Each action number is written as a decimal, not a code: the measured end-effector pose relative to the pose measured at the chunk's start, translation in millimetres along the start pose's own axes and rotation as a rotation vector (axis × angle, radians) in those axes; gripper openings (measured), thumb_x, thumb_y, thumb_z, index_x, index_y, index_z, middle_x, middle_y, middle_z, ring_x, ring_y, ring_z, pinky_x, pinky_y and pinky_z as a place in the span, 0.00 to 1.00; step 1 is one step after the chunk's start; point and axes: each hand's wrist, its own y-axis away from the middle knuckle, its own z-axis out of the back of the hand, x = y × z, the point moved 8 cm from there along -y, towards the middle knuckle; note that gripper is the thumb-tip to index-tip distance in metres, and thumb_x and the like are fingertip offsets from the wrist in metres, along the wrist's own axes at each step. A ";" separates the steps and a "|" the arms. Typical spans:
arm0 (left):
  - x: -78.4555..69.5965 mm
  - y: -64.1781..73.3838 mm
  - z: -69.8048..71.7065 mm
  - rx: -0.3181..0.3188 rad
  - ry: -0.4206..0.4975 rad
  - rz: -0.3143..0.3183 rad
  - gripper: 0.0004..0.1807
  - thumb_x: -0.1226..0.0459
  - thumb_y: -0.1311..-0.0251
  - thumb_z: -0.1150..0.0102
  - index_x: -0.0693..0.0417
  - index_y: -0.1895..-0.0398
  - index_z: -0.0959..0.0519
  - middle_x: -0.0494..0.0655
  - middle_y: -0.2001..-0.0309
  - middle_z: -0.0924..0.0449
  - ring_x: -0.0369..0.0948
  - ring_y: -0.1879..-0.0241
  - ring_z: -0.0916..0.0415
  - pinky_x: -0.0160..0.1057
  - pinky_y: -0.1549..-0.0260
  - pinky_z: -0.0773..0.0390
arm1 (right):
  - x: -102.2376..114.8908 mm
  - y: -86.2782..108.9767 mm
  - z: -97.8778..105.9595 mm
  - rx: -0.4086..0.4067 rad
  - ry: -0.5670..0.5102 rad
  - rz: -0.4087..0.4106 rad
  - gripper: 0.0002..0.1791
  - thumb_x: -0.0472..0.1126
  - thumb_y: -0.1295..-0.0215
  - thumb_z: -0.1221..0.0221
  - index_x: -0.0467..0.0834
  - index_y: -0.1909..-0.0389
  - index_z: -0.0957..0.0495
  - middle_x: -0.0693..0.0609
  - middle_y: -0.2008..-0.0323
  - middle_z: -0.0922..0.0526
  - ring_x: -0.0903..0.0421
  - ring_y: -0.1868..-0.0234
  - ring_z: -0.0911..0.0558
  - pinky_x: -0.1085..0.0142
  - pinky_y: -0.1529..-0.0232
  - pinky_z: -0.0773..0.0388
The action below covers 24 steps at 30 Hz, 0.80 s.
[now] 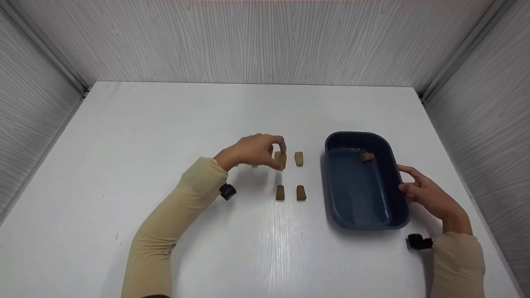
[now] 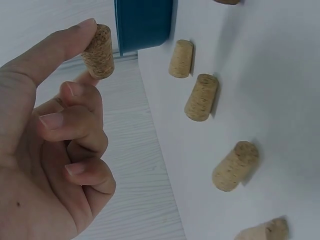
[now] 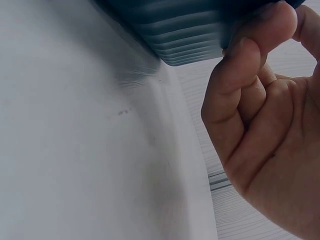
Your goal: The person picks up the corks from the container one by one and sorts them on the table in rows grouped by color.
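Note:
My left hand (image 1: 258, 150) pinches a cork (image 2: 99, 52) between thumb and index finger, above the white table; its other fingers are curled in. Beneath and beside it, more corks lie on the table: one (image 1: 299, 159) to the right, two nearer me, a left one (image 1: 280, 192) and a right one (image 1: 301, 193), and others partly hidden by the hand. On the right, a dark blue rectangular tub (image 1: 358, 223) has one cork (image 1: 367, 157) lying inside. My right hand (image 1: 432, 196) holds the tub's right side, its thumb and index finger at the rim.
Wood-grain panels (image 1: 265, 41) enclose the white table (image 1: 265, 256) at the back and both sides. Small black devices hang at both wrists, the left one (image 1: 227, 191) and the right one (image 1: 419, 241).

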 end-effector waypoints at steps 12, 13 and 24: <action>32.7 39.0 -32.7 -0.008 -0.022 0.075 0.21 0.50 0.51 0.31 0.43 0.55 0.25 0.41 0.68 0.21 0.38 0.69 0.25 0.38 0.72 0.33 | -2.8 -0.8 -0.7 -0.019 0.033 -0.039 0.29 0.40 0.26 0.52 0.48 0.28 0.47 0.59 0.72 0.34 0.63 0.66 0.26 0.67 0.60 0.24; 34.8 41.7 -35.3 -0.004 -0.019 0.082 0.21 0.50 0.50 0.31 0.43 0.55 0.25 0.41 0.67 0.21 0.38 0.68 0.25 0.38 0.72 0.33 | -2.8 -1.1 -0.9 -0.019 0.038 -0.039 0.29 0.40 0.26 0.53 0.47 0.27 0.47 0.59 0.71 0.32 0.64 0.65 0.25 0.68 0.59 0.24; 46.9 58.2 -49.3 0.028 -0.030 0.126 0.22 0.53 0.48 0.31 0.44 0.52 0.26 0.43 0.66 0.18 0.37 0.72 0.26 0.37 0.74 0.33 | -2.7 -1.2 -0.8 -0.010 0.022 -0.042 0.30 0.40 0.26 0.53 0.47 0.27 0.49 0.59 0.70 0.29 0.63 0.65 0.24 0.68 0.59 0.23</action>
